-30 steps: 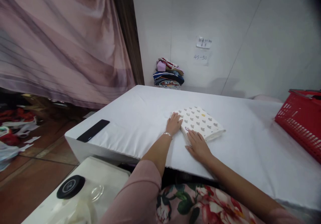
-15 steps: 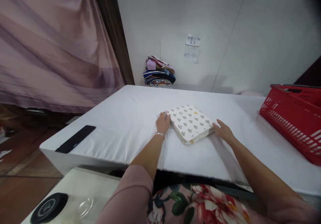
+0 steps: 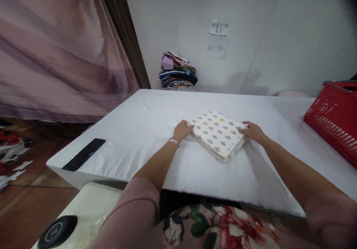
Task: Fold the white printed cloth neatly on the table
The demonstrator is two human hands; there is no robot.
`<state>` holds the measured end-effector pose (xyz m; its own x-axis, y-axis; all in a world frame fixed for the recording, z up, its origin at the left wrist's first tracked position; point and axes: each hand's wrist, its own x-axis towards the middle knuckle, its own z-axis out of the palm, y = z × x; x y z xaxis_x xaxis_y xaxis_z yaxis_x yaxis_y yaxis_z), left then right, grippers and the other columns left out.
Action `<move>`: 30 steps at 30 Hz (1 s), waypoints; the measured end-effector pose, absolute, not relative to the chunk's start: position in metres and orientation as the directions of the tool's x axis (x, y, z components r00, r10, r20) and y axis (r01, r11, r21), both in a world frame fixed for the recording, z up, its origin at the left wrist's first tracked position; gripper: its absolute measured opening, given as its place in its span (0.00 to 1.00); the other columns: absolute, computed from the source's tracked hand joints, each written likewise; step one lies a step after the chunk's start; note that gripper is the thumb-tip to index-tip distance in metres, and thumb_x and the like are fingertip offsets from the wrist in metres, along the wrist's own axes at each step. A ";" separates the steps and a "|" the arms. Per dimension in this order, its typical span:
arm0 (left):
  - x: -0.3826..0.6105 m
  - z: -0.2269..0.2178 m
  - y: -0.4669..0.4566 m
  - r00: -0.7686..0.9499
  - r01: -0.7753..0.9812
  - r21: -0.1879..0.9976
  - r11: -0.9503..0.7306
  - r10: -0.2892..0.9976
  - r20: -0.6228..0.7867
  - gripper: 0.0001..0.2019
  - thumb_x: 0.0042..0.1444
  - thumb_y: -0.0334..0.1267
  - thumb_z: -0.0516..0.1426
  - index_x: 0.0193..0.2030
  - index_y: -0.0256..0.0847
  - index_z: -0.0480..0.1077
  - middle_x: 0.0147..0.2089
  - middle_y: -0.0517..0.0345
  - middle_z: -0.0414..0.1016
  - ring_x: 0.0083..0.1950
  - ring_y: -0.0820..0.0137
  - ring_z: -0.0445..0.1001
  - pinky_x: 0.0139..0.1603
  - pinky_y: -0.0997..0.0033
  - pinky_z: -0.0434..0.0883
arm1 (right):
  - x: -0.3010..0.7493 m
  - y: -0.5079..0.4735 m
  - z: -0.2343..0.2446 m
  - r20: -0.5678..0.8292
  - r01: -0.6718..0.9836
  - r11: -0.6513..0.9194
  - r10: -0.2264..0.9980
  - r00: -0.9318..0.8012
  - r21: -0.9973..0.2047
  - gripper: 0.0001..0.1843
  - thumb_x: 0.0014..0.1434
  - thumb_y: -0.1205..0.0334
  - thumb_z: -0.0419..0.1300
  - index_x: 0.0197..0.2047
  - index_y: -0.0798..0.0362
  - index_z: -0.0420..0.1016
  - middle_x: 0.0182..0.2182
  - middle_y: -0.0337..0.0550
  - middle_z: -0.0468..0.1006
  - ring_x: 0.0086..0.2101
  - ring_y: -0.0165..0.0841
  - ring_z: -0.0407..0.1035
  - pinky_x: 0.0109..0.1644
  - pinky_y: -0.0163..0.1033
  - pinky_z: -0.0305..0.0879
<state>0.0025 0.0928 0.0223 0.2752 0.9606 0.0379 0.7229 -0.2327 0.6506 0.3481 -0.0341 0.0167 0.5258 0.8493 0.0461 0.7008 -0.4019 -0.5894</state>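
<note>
A folded white cloth (image 3: 219, 133) with a grey print and a few yellow and dark motifs lies turned cornerwise on the white-covered table (image 3: 134, 130). Its layers show along the near edges. My left hand (image 3: 182, 130), with a silver bracelet at the wrist, pinches the left corner. At the right corner, my right hand (image 3: 252, 132) grips the cloth between thumb and fingers. The upper layers look slightly raised off those below, and the near edge is a little blurred.
A black phone (image 3: 83, 154) lies at the table's left end. At the right stands a red plastic basket (image 3: 334, 119). Folded fabrics (image 3: 178, 72) are stacked by the wall below paper notes (image 3: 217, 47). A pink curtain (image 3: 64, 55) hangs at left; a pale box with a round black object (image 3: 57, 231) stands below.
Both hands now grip the corners, with the right fingers closed over its corner. The cloth's upper layers have lifted slightly and shifted right. The camera view has also moved a little.
</note>
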 end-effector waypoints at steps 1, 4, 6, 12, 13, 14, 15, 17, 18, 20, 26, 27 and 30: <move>0.004 0.023 0.083 0.290 0.735 0.632 -0.245 0.956 0.033 0.19 0.53 0.54 0.57 0.44 0.42 0.67 0.43 0.52 0.76 0.43 0.63 0.74 0.42 0.69 0.66 | 0.354 -0.029 0.020 0.061 0.708 -0.425 0.833 0.550 -0.564 0.33 0.47 0.56 0.62 0.56 0.60 0.70 0.44 0.54 0.78 0.41 0.44 0.73 0.45 0.46 0.68; 0.005 0.021 0.055 0.327 0.739 0.624 -0.256 0.945 0.001 0.20 0.54 0.58 0.55 0.39 0.42 0.67 0.37 0.54 0.76 0.39 0.64 0.74 0.39 0.69 0.66 | 0.356 -0.021 0.028 0.153 0.763 -0.422 0.820 0.552 -0.490 0.30 0.50 0.58 0.59 0.55 0.63 0.71 0.50 0.60 0.74 0.49 0.50 0.68 0.53 0.52 0.63; 0.002 0.017 0.044 0.320 0.709 0.650 -0.273 0.946 0.048 0.19 0.56 0.57 0.54 0.40 0.42 0.68 0.39 0.54 0.75 0.42 0.64 0.73 0.42 0.68 0.67 | 0.341 -0.026 0.031 0.222 0.803 -0.339 0.842 0.491 -0.491 0.26 0.53 0.58 0.56 0.54 0.60 0.71 0.53 0.57 0.72 0.53 0.48 0.65 0.56 0.52 0.61; -0.010 0.002 0.042 0.535 0.486 0.567 -0.665 0.739 0.409 0.22 0.54 0.43 0.59 0.56 0.45 0.66 0.63 0.52 0.62 0.64 0.63 0.60 0.63 0.62 0.60 | 0.270 -0.089 0.021 0.382 0.865 -0.030 0.889 0.253 -0.502 0.18 0.59 0.54 0.51 0.47 0.50 0.76 0.48 0.45 0.77 0.50 0.43 0.69 0.55 0.50 0.65; -0.011 0.000 0.043 0.581 0.460 0.532 -0.710 0.695 0.424 0.22 0.54 0.41 0.60 0.56 0.46 0.66 0.65 0.52 0.61 0.65 0.63 0.59 0.64 0.61 0.59 | 0.261 -0.102 0.018 0.377 0.873 0.012 0.905 0.199 -0.488 0.18 0.60 0.53 0.51 0.47 0.48 0.76 0.47 0.45 0.77 0.49 0.42 0.69 0.54 0.50 0.65; -0.010 -0.002 0.043 0.616 0.444 0.502 -0.742 0.659 0.431 0.21 0.54 0.39 0.59 0.55 0.46 0.67 0.65 0.53 0.60 0.65 0.64 0.58 0.64 0.60 0.59 | 0.254 -0.112 0.016 0.371 0.883 0.051 0.918 0.143 -0.467 0.18 0.61 0.52 0.50 0.48 0.47 0.76 0.47 0.44 0.77 0.49 0.42 0.69 0.54 0.50 0.65; -0.010 -0.002 0.044 0.639 0.435 0.477 -0.764 0.635 0.434 0.19 0.55 0.37 0.59 0.55 0.47 0.68 0.65 0.54 0.61 0.65 0.64 0.58 0.64 0.59 0.60 | 0.250 -0.121 0.014 0.365 0.892 0.079 0.925 0.100 -0.445 0.18 0.62 0.52 0.49 0.49 0.46 0.76 0.47 0.44 0.77 0.50 0.41 0.69 0.54 0.50 0.65; -0.007 -0.003 0.045 0.663 0.438 0.440 -0.784 0.612 0.431 0.16 0.57 0.35 0.56 0.53 0.48 0.70 0.64 0.55 0.63 0.64 0.64 0.60 0.63 0.57 0.61 | 0.245 -0.133 0.012 0.367 0.914 0.121 0.930 0.033 -0.388 0.19 0.64 0.52 0.48 0.50 0.45 0.75 0.48 0.44 0.77 0.51 0.41 0.68 0.55 0.50 0.64; -0.005 -0.003 0.046 0.669 0.444 0.428 -0.787 0.609 0.425 0.15 0.58 0.35 0.55 0.52 0.48 0.70 0.63 0.56 0.65 0.63 0.65 0.61 0.63 0.57 0.61 | 0.245 -0.136 0.011 0.372 0.924 0.134 0.928 0.009 -0.359 0.19 0.64 0.53 0.47 0.50 0.45 0.75 0.49 0.45 0.76 0.51 0.42 0.67 0.56 0.51 0.63; -0.004 -0.002 0.047 0.681 0.453 0.413 -0.790 0.606 0.411 0.14 0.59 0.35 0.54 0.51 0.48 0.71 0.61 0.56 0.67 0.62 0.65 0.62 0.62 0.56 0.62 | 0.246 -0.138 0.009 0.373 0.938 0.165 0.927 -0.043 -0.304 0.20 0.64 0.53 0.47 0.51 0.46 0.75 0.50 0.46 0.75 0.52 0.43 0.66 0.57 0.53 0.62; -0.005 0.003 0.042 0.706 0.472 0.338 -0.814 0.579 0.408 0.15 0.61 0.36 0.52 0.53 0.47 0.70 0.61 0.54 0.66 0.62 0.64 0.62 0.61 0.58 0.61 | 0.249 -0.133 0.002 0.363 0.961 0.166 0.929 -0.076 -0.222 0.21 0.65 0.56 0.45 0.52 0.48 0.75 0.50 0.46 0.76 0.51 0.44 0.67 0.57 0.53 0.61; -0.004 0.004 0.039 0.707 0.482 0.314 -0.818 0.574 0.413 0.15 0.60 0.36 0.53 0.54 0.47 0.69 0.62 0.53 0.65 0.63 0.63 0.60 0.62 0.58 0.60 | 0.248 -0.133 0.001 0.359 0.964 0.155 0.931 -0.069 -0.218 0.21 0.65 0.56 0.44 0.52 0.48 0.74 0.50 0.46 0.76 0.51 0.43 0.67 0.57 0.53 0.61; 0.006 0.008 0.030 0.744 0.447 0.252 -0.859 0.513 0.429 0.16 0.60 0.39 0.55 0.55 0.47 0.68 0.64 0.52 0.63 0.66 0.61 0.57 0.63 0.56 0.56 | 0.247 -0.130 0.004 0.323 0.971 0.113 0.946 -0.039 -0.213 0.22 0.65 0.58 0.43 0.54 0.49 0.74 0.50 0.47 0.76 0.50 0.42 0.68 0.55 0.52 0.63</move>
<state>0.0058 0.0301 0.0081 0.7437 0.5128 0.4289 0.4467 -0.8585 0.2519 0.2471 -0.1301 0.0037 -0.0394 0.9456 0.3229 0.9706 0.1131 -0.2127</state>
